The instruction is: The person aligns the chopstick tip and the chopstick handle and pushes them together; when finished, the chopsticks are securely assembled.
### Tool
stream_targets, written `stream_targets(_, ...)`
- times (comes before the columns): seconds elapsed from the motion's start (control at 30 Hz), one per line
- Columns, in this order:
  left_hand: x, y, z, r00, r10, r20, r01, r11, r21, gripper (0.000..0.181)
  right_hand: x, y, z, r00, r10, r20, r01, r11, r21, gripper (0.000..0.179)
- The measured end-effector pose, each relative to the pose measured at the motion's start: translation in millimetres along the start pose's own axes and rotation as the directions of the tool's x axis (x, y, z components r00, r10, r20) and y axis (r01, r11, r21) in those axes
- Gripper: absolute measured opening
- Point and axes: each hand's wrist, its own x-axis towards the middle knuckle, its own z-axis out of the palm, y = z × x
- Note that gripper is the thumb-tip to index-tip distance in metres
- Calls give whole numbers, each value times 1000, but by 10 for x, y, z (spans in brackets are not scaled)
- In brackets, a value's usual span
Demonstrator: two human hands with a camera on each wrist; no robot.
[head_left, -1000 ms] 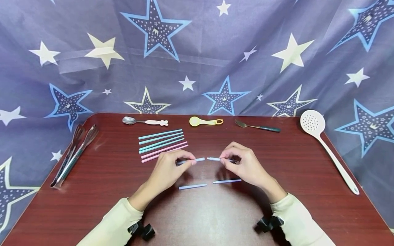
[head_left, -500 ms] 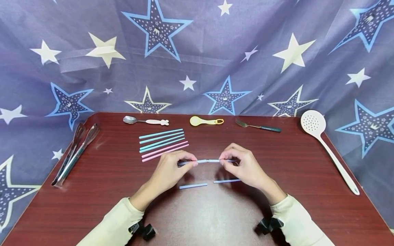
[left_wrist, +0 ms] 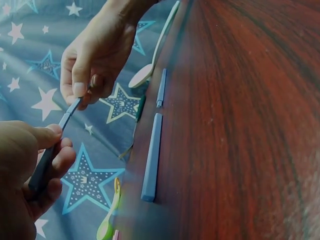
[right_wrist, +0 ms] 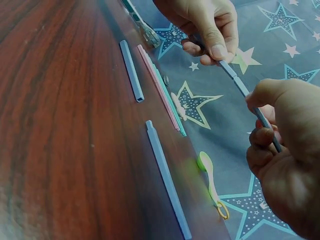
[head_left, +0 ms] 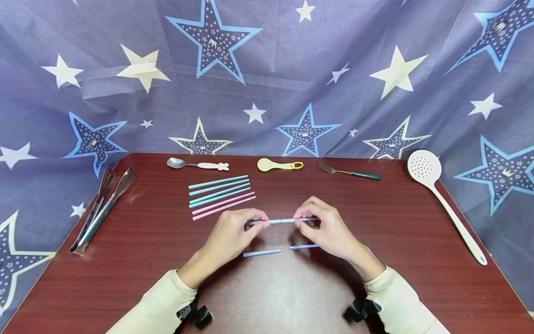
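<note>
My left hand (head_left: 231,232) pinches one blue chopstick half (head_left: 274,221) between thumb and fingers. In my right hand (head_left: 329,227) is a second blue chopstick half (head_left: 288,221), also pinched. Their ends meet in the air in front of me, and a thin joint line shows between them in both wrist views. Whether they are fully seated cannot be told. Below, on the table, lie two more blue halves, apart and nearly in line: a left one (left_wrist: 152,157) with a hollow end, and a right one (right_wrist: 167,180) with a narrow stepped tip.
Several teal chopsticks (head_left: 219,184) and two pink chopsticks (head_left: 224,207) lie behind my left hand. Along the back are a spoon (head_left: 198,164), a yellow measuring spoon (head_left: 279,164) and a fork (head_left: 349,171). Tongs (head_left: 102,211) lie at left, a white skimmer (head_left: 446,206) at right.
The two held halves were apart one second ago; now their ends meet. My right hand has moved slightly left and down. The chopstick pieces on the table have not moved.
</note>
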Motion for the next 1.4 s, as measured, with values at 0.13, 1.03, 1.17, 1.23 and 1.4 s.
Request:
stream_targets(0.13,-7,-4,8,1000,-17,15,17,1000,-10,7,-7,19,21,1000,5,6,-5,1000,0,16)
stream_targets(1.03,-15,-34,-29,1000,-27,16,27,999,-26,5,-15,63,56,999,39,7,-40,999,10,14)
stream_targets(1.17,-34,-68,-55,999,-40,-2,39,999,-36,6,-3,55,54,999,34,4,-34,999,23,12)
stream_targets(1.23,-34,-69,-62,999,-42,1,42,998,-38,8,1,51,59,1000,30,6,-30,999,26,11)
stream_targets(1.4,-30,-63,-55,999,-42,11,42,998,-50,12,-4,47,63,999,34,5,-34,999,19,13)
